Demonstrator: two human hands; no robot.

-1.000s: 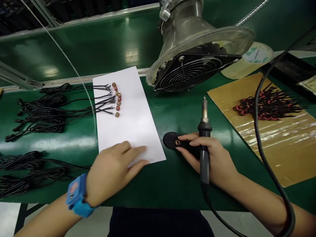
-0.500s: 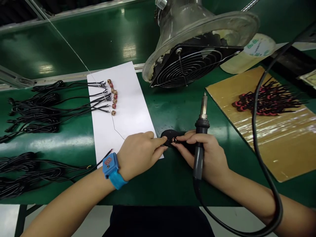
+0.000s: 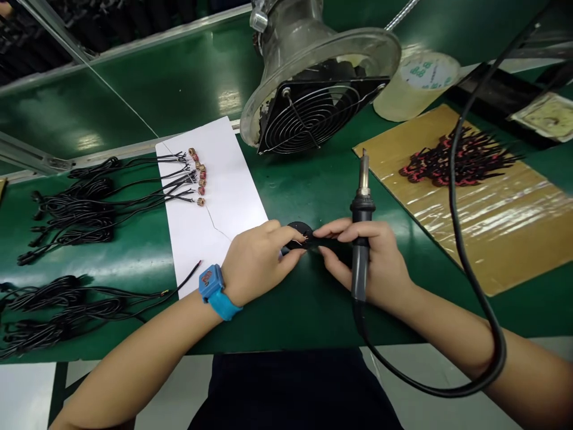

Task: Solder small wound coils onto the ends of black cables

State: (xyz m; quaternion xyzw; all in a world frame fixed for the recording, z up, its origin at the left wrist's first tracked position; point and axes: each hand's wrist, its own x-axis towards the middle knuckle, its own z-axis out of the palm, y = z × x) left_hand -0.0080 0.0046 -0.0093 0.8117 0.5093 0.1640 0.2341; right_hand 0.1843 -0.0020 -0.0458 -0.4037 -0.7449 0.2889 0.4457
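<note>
My left hand, with a blue wristband, pinches a short black wire with fanned, bare copper ends between thumb and forefinger. Just behind those fingertips lies a black round disc, partly covered by the hand. My right hand holds a soldering iron upright across its fingers, tip pointing up and away. Its thumb and forefinger are apart beside the disc; whether they touch a dark piece there is unclear. A thin solder wire runs over the paper to my left hand.
White paper bears several small brass-coloured rings beside stripped ends of black cables. More coiled cables lie nearer. A fume extractor fan overhangs the bench. Right stand a tan board with red-black wires and a jar.
The view has shifted slightly. The fanned copper ends were at my right fingertips and are now at my left fingertips. My right thumb and forefinger have spread apart; the soldering iron stays in that hand.
</note>
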